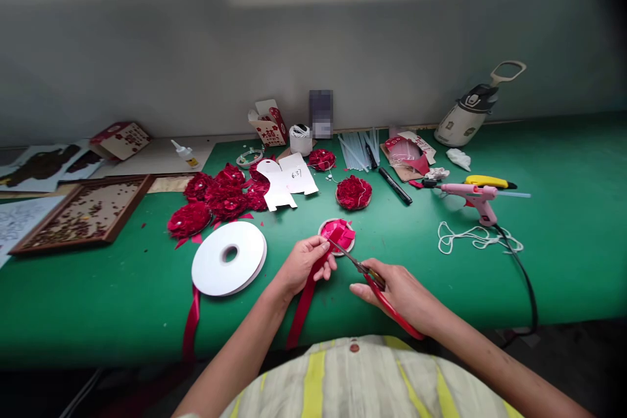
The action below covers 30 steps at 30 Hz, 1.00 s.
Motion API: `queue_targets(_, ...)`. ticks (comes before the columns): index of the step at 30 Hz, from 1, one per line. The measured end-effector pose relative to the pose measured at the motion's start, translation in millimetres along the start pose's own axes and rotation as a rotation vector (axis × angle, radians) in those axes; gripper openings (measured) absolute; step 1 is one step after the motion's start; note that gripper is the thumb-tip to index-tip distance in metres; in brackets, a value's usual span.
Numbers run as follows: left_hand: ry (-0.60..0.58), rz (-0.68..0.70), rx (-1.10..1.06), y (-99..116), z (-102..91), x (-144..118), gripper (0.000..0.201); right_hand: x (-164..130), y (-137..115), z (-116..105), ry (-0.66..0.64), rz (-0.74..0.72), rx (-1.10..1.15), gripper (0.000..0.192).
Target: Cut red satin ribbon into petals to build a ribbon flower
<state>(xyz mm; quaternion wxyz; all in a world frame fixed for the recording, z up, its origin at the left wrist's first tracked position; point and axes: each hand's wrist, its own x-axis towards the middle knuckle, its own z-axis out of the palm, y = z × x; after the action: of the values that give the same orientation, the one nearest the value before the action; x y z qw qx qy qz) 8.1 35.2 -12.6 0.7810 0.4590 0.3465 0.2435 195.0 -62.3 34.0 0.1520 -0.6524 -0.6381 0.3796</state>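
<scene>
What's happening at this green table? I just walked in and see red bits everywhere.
A person holds a red ribbon in the left hand and red-handled scissors in the right hand, blades at the ribbon's end. Just beyond sits a small round base bearing cut red pieces. Finished red flowers, a white spool and a pink glue gun lie around.

Your right hand (401, 294) hid most of the scissors (365, 271)' red handles. Behind the white reel (228, 257), a small upright item (321, 113) was blurred beyond telling. The wooden tray (83, 212)'s contents were too small to identify.

Both hands, left (306, 263) and right (399, 290), closed, forearms converging.
</scene>
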Motion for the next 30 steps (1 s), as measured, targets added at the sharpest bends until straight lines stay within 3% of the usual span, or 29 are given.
queue_targets(18, 0.051, -0.066, -0.025, 1.6, 1.4, 5.4, 0.026, 16.2, 22.6, 11.0, 0.058, -0.040, -0.104, 0.038)
queue_targets(25, 0.085, -0.043, -0.069, 4.7, -6.9, -1.0, 0.021, 20.7, 24.4, 2.2, -0.002, -0.020, -0.106, 0.043)
queue_targets(30, 0.007, -0.057, -0.073, 6.0, -10.0, -6.4, 0.018, 17.4, 27.4, -1.3, 0.025, -0.018, -0.079, 0.040)
